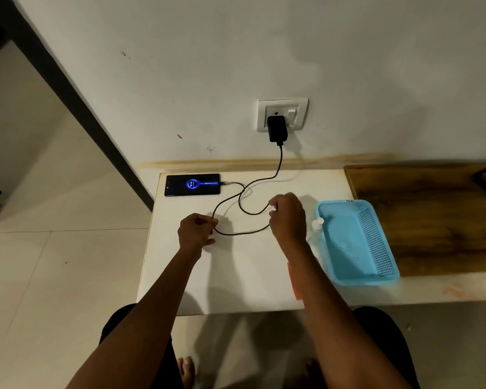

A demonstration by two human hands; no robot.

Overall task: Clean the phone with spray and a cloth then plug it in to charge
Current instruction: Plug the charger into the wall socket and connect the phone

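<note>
My phone (192, 184) is black, its screen lit with a blue ring and streak. The cable (244, 233) and charger (277, 129) are black too, against a white socket plate (282, 103). The table (236, 276) is white. The basket (357, 240) is light blue with perforated mesh walls. The board (432, 209) beside it is brown streaked wood-grain.

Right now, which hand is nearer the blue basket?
Right. The right hand is just left of the blue basket, pinching the cable. The left hand grips the cable farther left, across the table.
</note>
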